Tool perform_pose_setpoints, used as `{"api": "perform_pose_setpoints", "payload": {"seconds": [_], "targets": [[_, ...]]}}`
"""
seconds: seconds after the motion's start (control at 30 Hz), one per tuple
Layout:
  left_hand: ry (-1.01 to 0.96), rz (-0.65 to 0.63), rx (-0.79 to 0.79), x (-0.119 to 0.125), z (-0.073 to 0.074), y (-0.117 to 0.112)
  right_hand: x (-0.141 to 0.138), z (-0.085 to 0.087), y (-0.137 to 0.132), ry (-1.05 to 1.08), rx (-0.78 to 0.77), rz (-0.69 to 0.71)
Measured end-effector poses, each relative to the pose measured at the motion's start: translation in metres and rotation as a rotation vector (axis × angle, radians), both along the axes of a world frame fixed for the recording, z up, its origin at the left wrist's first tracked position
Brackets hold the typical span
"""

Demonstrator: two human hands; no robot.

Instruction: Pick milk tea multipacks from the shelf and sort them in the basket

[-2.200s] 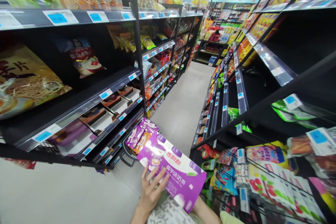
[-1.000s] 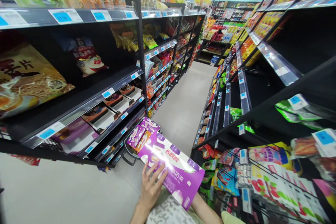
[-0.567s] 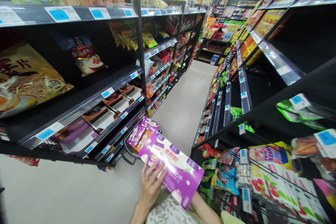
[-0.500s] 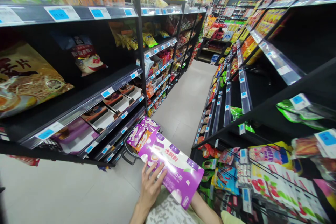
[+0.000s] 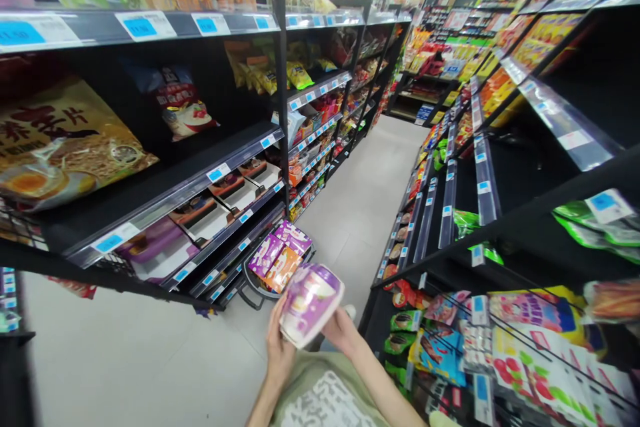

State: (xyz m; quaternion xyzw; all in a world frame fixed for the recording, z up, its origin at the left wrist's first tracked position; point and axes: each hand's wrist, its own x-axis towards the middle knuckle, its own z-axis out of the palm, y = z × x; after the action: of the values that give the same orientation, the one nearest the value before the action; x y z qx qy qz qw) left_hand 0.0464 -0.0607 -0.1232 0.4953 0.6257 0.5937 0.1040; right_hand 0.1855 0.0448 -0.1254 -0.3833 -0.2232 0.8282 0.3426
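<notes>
A purple and white milk tea box (image 5: pixel 313 303) is held in front of my body, one short end turned up toward me. My left hand (image 5: pixel 280 340) grips its left side, the fingers partly hidden behind it. On the far right side, my right hand (image 5: pixel 341 330) is closed against the box, with its fingertips out of sight. Just beyond the box, a dark shopping basket (image 5: pixel 257 305) stands on the floor with purple boxes (image 5: pixel 265 255) and an orange box (image 5: pixel 284 270) in it.
On my left a black shelf rack (image 5: pixel 175 160) holds bagged cereal (image 5: pixel 75 140) and open display cartons (image 5: pixel 200 220). Hanging snack packs (image 5: pixel 435 353) crowd the rack to my right. A grey floor aisle (image 5: pixel 360 200) runs between the racks toward more shelves.
The milk tea box has turned from its broad printed face to a short end. My left hand has moved from lying on its face to its side, and my right hand has come into view.
</notes>
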Motion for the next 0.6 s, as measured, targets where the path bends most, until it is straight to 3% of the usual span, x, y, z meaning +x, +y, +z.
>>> {"api": "perform_pose_setpoints", "payload": {"seconds": [0.13,0.27,0.37,0.5,0.6], "targets": [[-0.608,0.083,-0.079,-0.001,-0.022,0.001,-0.002,-0.019,0.001,-0.037,-0.008,-0.019],[-0.974,-0.008,-0.073,-0.002,-0.040,-0.007,0.004,-0.038,-0.007,0.039,0.005,0.027],[-1.058,-0.080,-0.075,-0.001,-0.047,-0.013,0.009,-0.054,-0.009,0.034,0.001,0.060],[-0.991,-0.123,-0.100,0.001,-0.056,-0.015,0.017,-0.073,-0.008,-0.063,0.046,0.088],[-0.999,-0.175,-0.071,0.007,-0.070,-0.011,0.027,-0.078,-0.007,-0.175,0.023,0.102]]}}
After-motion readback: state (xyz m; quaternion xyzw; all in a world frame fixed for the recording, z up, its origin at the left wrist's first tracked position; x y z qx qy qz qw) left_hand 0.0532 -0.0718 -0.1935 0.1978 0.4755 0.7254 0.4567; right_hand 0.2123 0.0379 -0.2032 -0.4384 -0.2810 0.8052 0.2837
